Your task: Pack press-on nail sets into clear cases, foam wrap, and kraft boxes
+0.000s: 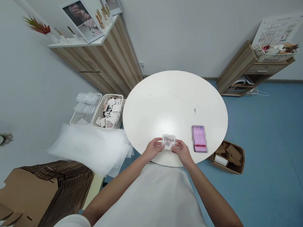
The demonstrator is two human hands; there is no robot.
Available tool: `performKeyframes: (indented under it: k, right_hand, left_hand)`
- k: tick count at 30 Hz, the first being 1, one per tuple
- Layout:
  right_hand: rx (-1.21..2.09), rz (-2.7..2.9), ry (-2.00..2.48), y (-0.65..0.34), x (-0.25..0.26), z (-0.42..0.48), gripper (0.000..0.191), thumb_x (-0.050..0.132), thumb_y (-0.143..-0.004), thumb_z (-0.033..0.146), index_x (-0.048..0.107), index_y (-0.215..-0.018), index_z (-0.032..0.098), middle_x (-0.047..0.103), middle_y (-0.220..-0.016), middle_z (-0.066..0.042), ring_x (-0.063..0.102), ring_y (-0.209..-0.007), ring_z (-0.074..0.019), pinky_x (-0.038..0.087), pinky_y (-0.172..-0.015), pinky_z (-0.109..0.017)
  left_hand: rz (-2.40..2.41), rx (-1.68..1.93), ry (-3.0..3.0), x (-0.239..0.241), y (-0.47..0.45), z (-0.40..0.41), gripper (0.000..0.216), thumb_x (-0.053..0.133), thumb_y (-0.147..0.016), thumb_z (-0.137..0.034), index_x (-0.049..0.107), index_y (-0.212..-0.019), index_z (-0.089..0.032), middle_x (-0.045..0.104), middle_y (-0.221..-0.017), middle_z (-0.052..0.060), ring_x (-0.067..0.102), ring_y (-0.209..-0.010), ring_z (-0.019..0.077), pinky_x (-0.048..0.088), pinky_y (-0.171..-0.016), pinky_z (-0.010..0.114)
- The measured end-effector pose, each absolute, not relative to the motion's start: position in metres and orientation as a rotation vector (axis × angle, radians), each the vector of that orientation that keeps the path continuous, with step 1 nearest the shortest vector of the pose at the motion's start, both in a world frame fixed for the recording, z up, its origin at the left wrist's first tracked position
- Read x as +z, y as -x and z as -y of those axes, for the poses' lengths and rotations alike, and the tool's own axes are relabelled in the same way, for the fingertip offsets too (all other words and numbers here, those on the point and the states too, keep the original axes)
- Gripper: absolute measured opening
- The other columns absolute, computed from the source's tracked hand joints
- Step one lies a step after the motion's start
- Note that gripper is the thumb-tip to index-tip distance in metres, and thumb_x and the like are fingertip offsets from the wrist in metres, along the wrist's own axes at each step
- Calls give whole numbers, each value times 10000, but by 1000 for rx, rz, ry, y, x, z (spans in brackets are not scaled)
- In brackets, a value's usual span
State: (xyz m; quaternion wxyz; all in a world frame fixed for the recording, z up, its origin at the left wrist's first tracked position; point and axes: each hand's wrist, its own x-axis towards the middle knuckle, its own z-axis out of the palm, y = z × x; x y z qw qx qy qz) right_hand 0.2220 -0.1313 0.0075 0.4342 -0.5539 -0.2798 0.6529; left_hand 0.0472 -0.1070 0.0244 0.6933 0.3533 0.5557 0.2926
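Observation:
Both my hands hold a small clear plastic case [169, 141] with a patterned insert, just above the near edge of the round white table [172, 97]. My left hand [154, 147] grips its left side with curled fingers. My right hand [181, 150] pinches its right side. A pink blurred phone-like object [199, 139] lies flat on the table to the right of my hands.
Left of the table stand two white baskets, one with clear cases [85, 108], one with printed cards [109, 111]. White foam sheets [89, 147] and flattened cardboard boxes [40, 189] lie nearer left. An open carton [228, 157] sits on the blue floor at right.

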Motion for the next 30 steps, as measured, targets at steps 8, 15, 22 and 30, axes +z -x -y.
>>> performKeyframes:
  k: [8,15,22,30]
  right_hand:
    - [1612,748,1454,-205,1,131,539,657,-630,392,428,-1089,224,523,-769,16,590,-686,-144,501,-717,-359]
    - [1329,1411,1515,-173,15,106,738,702,-582,344,341,-1225,307,344,-1291,-83,552,-876,-183,477,-791,-412]
    - [1246,1791,1511,-127,10,69,436,623,-688,295,486,-1102,282,342,-1310,-63,503,-1006,-210,450,-849,-406]
    - [1172,1931,1570,-51,-10,11,465,593,-723,287,439,-1161,259,338,-1334,-68,450,-1106,-218,439,-869,-374]
  left_hand:
    - [-1252,585,-940,26,-28,98,465,678,-649,-354,497,-1033,-167,625,-693,24,633,-715,178,443,-756,330]
    - [-1266,671,-921,15,15,87,480,620,-702,-382,453,-1114,-200,629,-750,20,625,-757,168,426,-767,311]
    - [-1338,694,-989,-1,66,71,394,547,-752,-406,483,-1093,-219,601,-802,24,570,-722,144,418,-684,271]
    - [-1587,766,-1193,-23,123,29,404,549,-754,-324,497,-1135,-200,513,-1058,83,486,-993,209,391,-818,311]
